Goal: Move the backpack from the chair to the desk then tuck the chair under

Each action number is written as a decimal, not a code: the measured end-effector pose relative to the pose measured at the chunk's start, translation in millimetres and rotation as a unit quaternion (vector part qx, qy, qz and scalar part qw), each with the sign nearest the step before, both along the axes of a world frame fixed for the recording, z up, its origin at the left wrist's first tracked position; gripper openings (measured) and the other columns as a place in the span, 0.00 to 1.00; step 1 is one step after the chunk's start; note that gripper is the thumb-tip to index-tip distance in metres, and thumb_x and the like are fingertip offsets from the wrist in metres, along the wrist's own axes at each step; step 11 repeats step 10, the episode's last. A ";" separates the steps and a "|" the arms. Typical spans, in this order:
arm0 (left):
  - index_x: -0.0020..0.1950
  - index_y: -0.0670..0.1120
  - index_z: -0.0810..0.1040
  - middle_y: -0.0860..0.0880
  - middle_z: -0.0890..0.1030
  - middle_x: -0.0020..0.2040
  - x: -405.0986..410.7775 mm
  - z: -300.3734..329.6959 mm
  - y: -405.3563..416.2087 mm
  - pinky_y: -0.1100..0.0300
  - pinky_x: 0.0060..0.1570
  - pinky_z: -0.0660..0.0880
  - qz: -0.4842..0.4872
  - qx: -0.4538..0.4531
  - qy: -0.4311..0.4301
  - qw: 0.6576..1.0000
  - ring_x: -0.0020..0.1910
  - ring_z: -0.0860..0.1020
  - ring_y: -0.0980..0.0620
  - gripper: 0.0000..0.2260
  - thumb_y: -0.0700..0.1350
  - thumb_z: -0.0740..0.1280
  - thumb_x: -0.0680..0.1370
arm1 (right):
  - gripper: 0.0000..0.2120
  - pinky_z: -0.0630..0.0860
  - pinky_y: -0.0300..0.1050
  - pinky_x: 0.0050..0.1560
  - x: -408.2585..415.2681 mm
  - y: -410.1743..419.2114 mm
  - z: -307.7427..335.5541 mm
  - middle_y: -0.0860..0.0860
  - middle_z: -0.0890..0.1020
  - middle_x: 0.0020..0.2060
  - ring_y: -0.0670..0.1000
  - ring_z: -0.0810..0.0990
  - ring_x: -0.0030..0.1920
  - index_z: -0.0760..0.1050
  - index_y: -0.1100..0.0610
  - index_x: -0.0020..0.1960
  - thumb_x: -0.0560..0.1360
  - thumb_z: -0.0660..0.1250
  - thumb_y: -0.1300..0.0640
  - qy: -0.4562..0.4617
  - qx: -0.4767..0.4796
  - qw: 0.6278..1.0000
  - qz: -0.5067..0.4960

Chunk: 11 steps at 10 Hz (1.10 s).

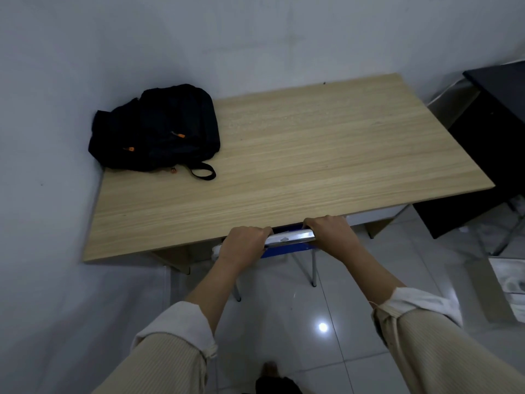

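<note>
Both hands on the chair, bag already on the desk

Two grips share the work: my left hand [243, 242] and my right hand [326, 233] are each curled shut around the shiny top bar of the chair [289, 239], one at either end, with a short bare stretch of bar between them. The bar runs left to right, along the near edge of the desk [298, 155], and sits just at that edge, slightly under it. Most of the chair is hidden below the top; I see only a bit of blue back and thin metal legs on the tiled floor.

The backpack [159, 127] lies flat at the far left corner of the desk, against the wall, well apart from my hands, so that part looks done to me.

What remains lies straight ahead of me: a level push away from my body. Neither hand is nearer, so I judge an even push keeps the chair from twisting.
</note>
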<state>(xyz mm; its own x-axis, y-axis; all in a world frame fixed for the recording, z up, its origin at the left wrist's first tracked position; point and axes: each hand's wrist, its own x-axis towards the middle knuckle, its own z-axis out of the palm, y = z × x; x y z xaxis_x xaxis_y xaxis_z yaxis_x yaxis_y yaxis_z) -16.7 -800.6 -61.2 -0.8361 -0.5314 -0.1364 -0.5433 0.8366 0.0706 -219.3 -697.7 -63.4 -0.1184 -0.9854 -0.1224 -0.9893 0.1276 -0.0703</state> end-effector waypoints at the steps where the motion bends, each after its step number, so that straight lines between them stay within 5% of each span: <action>1: 0.60 0.50 0.73 0.47 0.84 0.48 -0.8 -2.4 3.2 0.54 0.40 0.75 0.018 -0.009 0.024 1.000 0.43 0.80 0.46 0.14 0.45 0.65 0.75 | 0.09 0.70 0.45 0.35 4.3 4.3 3.6 0.53 0.84 0.42 0.55 0.81 0.40 0.76 0.56 0.50 0.70 0.69 0.55 -0.005 -0.025 1.000 -0.012; 2: 0.64 0.48 0.71 0.45 0.81 0.57 -2.9 -6.2 9.9 0.46 0.69 0.63 0.032 -0.054 0.033 0.997 0.58 0.76 0.43 0.18 0.46 0.68 0.75 | 0.13 0.74 0.46 0.38 16.6 12.8 3.8 0.54 0.83 0.37 0.56 0.81 0.37 0.76 0.57 0.45 0.63 0.76 0.59 0.043 -0.100 0.993 -0.052; 3: 0.74 0.47 0.58 0.41 0.64 0.74 -4.3 -1.1 20.1 0.39 0.74 0.39 0.064 -0.082 0.042 0.994 0.76 0.55 0.40 0.33 0.46 0.70 0.74 | 0.26 0.65 0.56 0.69 27.3 17.9 0.0 0.55 0.79 0.60 0.57 0.75 0.63 0.69 0.55 0.66 0.69 0.71 0.61 -0.002 -0.079 0.990 -0.117; 4: 0.76 0.49 0.43 0.41 0.51 0.78 -2.5 3.1 29.3 0.39 0.73 0.37 0.105 -0.072 0.032 0.991 0.77 0.44 0.39 0.46 0.53 0.72 0.71 | 0.39 0.49 0.59 0.76 31.9 24.8 -1.9 0.55 0.61 0.76 0.58 0.55 0.76 0.50 0.51 0.76 0.73 0.69 0.54 -0.024 -0.055 0.989 -0.133; 6: 0.75 0.50 0.35 0.40 0.42 0.79 20.6 5.0 60.5 0.39 0.73 0.36 0.119 -0.041 0.030 0.992 0.77 0.39 0.39 0.46 0.54 0.68 0.73 | 0.50 0.46 0.60 0.77 42.6 64.5 -4.2 0.55 0.43 0.78 0.60 0.41 0.77 0.31 0.45 0.74 0.72 0.69 0.46 -0.034 -0.065 0.990 -0.122; 11: 0.76 0.49 0.40 0.39 0.40 0.78 57.2 23.9 147.9 0.38 0.72 0.36 0.199 -0.062 -0.004 0.978 0.76 0.38 0.38 0.48 0.58 0.70 0.71 | 0.49 0.43 0.61 0.77 61.7 152.2 18.2 0.53 0.35 0.77 0.59 0.35 0.76 0.29 0.45 0.73 0.73 0.65 0.40 -0.033 -0.057 0.994 -0.087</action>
